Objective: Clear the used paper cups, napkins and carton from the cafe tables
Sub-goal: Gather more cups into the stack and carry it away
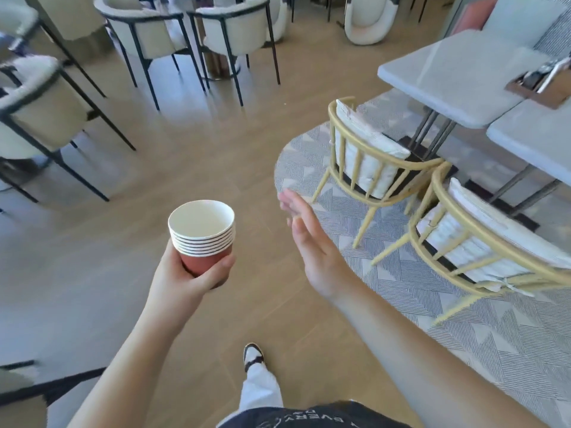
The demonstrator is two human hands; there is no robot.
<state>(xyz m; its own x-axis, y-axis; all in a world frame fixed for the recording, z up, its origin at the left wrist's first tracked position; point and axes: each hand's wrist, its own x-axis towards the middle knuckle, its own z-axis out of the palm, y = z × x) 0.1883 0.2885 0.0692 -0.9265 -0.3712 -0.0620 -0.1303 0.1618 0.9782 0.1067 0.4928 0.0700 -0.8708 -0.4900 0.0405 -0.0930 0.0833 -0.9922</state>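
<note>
Dark printed shirt (312, 417), 6 o'clock, nearest. Grey bench (457, 75), 2 o'clock. Yellow chairs (370, 149), 3 o'clock, on patterned rug (401, 288). Right hand (312, 245), centre: fingers straight, apart, holding nothing. Left hand (188, 273), 7 o'clock: clamped round nested stack of paper cups (202, 233), upright, above wooden floor (185, 156).

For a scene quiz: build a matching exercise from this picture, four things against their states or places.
Things:
1. stack of cups
2. right hand
3. wooden chairs
4. grey tables

States or places:
A. open, holds nothing
B. on the patterned rug, pushed in at the tables
C. gripped in the left hand
D. upper right, with a tray near the picture's edge

Pairs: 1-C, 2-A, 3-B, 4-D
</note>
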